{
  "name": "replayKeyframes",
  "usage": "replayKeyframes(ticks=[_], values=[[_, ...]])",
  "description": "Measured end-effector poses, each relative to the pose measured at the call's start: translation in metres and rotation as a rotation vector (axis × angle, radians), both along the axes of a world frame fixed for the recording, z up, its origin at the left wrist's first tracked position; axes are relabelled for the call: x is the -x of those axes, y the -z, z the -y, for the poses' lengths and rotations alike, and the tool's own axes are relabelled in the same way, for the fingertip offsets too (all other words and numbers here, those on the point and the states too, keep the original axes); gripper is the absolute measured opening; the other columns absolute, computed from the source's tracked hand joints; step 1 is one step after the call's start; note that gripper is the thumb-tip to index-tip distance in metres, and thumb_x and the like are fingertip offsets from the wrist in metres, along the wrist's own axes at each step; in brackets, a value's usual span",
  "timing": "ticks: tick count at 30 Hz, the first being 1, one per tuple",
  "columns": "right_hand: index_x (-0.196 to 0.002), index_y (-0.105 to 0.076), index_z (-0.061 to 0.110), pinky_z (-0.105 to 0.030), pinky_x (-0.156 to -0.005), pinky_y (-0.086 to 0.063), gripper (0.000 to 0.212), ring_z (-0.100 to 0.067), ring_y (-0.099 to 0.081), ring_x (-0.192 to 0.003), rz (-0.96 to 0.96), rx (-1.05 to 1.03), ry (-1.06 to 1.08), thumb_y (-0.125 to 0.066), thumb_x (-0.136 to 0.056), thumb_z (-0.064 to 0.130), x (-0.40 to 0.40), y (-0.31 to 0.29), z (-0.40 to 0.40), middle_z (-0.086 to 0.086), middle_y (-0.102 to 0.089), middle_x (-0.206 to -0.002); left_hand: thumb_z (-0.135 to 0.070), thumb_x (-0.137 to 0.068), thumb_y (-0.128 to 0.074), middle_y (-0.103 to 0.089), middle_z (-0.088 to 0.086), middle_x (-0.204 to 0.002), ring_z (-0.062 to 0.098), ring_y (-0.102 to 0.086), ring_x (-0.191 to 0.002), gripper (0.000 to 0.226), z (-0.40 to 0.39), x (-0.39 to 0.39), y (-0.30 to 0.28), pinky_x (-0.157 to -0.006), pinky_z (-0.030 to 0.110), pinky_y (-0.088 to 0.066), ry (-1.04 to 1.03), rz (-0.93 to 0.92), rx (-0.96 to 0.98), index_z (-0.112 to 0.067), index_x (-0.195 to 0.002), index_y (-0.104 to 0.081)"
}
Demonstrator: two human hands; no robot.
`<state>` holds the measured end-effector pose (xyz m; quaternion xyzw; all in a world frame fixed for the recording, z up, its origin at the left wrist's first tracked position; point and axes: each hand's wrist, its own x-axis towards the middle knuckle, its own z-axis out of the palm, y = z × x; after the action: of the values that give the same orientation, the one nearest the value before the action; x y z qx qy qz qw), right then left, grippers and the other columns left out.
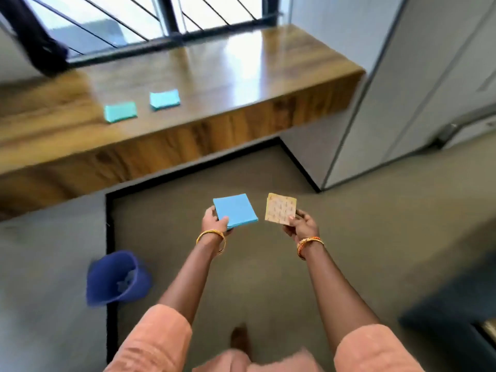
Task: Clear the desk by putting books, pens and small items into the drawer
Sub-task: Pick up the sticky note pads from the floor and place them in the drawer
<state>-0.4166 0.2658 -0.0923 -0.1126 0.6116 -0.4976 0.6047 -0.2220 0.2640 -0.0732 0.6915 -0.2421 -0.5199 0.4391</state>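
My left hand [214, 220] grips a stack of blue square paper [235, 211] by its near corner, thumb on top. My right hand [300, 226] pinches a beige patterned square card [280, 209] at its lower right corner. Both are held over the floor, away from the wooden desk [241, 76]. On the desk lie two small notepads, a green one [120, 111] and a teal one [164, 99], side by side near the front edge. No drawer shows in this view.
A blue bucket [118, 277] stands on the floor at my lower left. A grey cabinet [402, 89] rises at the right of the desk. A barred window [150, 20] runs behind the desk. A dark object [456, 326] sits at the lower right.
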Motion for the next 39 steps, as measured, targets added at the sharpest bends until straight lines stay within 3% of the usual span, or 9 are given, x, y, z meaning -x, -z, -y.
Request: replayKeyframes(ticks=[3,6,9,17,22,26,29,34,39], values=[[-0.121,-0.049,0.001,-0.028,-0.06,-0.052,0.034,-0.024,-0.062,-0.083,-0.012,0.134,-0.087,-0.051,-0.089,-0.011,-0.059,-0.038,0.071,-0.023,-0.057,-0.126,0.011,-0.09,-0.049,-0.055,0.014,-0.129,0.03,-0.06,-0.103,0.05,0.052,-0.064,-0.04,-0.049,0.019,-0.055,-0.164,-0.024,0.151,-0.005,-0.137,-0.042],[-0.114,-0.054,0.002,-0.031,-0.07,-0.056,0.029,-0.028,-0.061,-0.098,-0.021,0.232,-0.221,-0.058,-0.087,-0.007,-0.117,-0.077,0.132,-0.02,-0.059,-0.12,0.004,-0.088,-0.058,-0.059,0.014,-0.12,0.023,-0.06,-0.096,0.046,0.095,-0.127,-0.074,-0.075,0.031,-0.056,-0.404,-0.037,0.238,-0.005,-0.132,-0.049],[-0.108,-0.057,0.003,-0.03,-0.07,-0.06,0.025,-0.029,-0.064,-0.098,-0.004,0.305,-0.337,-0.062,-0.085,-0.005,-0.168,-0.11,0.181,-0.018,-0.063,-0.112,0.004,-0.087,-0.06,-0.06,0.013,-0.12,0.026,-0.062,-0.1,0.045,0.129,-0.182,-0.093,-0.079,0.031,-0.055,-0.569,-0.009,0.29,-0.004,-0.13,-0.052],[-0.115,-0.054,-0.005,-0.03,-0.064,-0.06,0.034,-0.035,-0.062,-0.101,0.204,0.281,-0.637,-0.056,-0.083,-0.017,-0.321,-0.148,0.254,-0.023,-0.061,-0.113,0.021,-0.088,-0.042,-0.051,0.022,-0.133,0.036,-0.055,-0.118,0.05,0.151,-0.319,-0.11,-0.091,0.038,-0.05,-0.822,-0.055,0.23,0.004,-0.134,-0.044],[-0.085,-0.049,0.005,-0.038,-0.078,-0.054,0.026,-0.036,-0.062,-0.093,0.138,0.286,-0.718,-0.06,-0.08,-0.018,-0.416,-0.145,0.272,-0.027,-0.058,-0.101,0.016,-0.086,-0.052,-0.054,0.025,-0.13,0.035,-0.06,-0.11,0.047,0.161,-0.412,-0.101,-0.085,0.032,-0.053,-0.895,0.024,0.187,0.003,-0.131,-0.05],[-0.071,-0.053,0.003,-0.022,-0.056,-0.058,0.023,-0.024,-0.062,-0.069,-0.011,0.352,-0.701,-0.063,-0.079,-0.016,-0.49,-0.128,0.287,-0.024,-0.059,-0.09,0.014,-0.082,-0.058,-0.06,0.022,-0.122,0.033,-0.064,-0.102,0.042,0.176,-0.487,-0.08,-0.076,0.031,-0.057,-0.863,0.075,0.125,0.0,-0.122,-0.058],[-0.075,-0.062,0.003,-0.031,-0.074,-0.057,0.013,-0.028,-0.065,-0.081,-0.159,0.334,-0.669,-0.069,-0.078,-0.008,-0.534,-0.108,0.293,-0.016,-0.065,-0.085,0.012,-0.076,-0.066,-0.066,0.02,-0.112,0.03,-0.068,-0.093,0.036,0.185,-0.535,-0.062,-0.088,0.04,-0.055,-0.803,0.155,0.068,0.0,-0.11,-0.066],[-0.101,-0.072,0.007,-0.027,-0.09,-0.047,0.021,-0.026,-0.064,-0.097,-0.709,0.444,-0.638,-0.072,-0.081,0.013,-0.579,-0.084,0.293,-0.013,-0.07,-0.102,0.003,-0.07,-0.072,-0.072,0.021,-0.087,0.025,-0.068,-0.064,0.022,0.195,-0.574,-0.049,-0.073,0.04,-0.059,-0.646,0.405,0.064,-0.003,-0.091,-0.07],[-0.101,-0.072,0.006,-0.026,-0.091,-0.041,0.018,-0.03,-0.059,-0.097,-0.93,0.513,-0.537,-0.064,-0.086,0.013,-0.603,-0.073,0.291,-0.017,-0.053,-0.113,-0.01,-0.081,-0.065,-0.064,0.014,-0.107,0.032,-0.062,-0.094,0.024,0.194,-0.567,-0.059,-0.084,0.034,-0.048,-0.366,0.876,0.002,-0.012,-0.104,-0.072]])
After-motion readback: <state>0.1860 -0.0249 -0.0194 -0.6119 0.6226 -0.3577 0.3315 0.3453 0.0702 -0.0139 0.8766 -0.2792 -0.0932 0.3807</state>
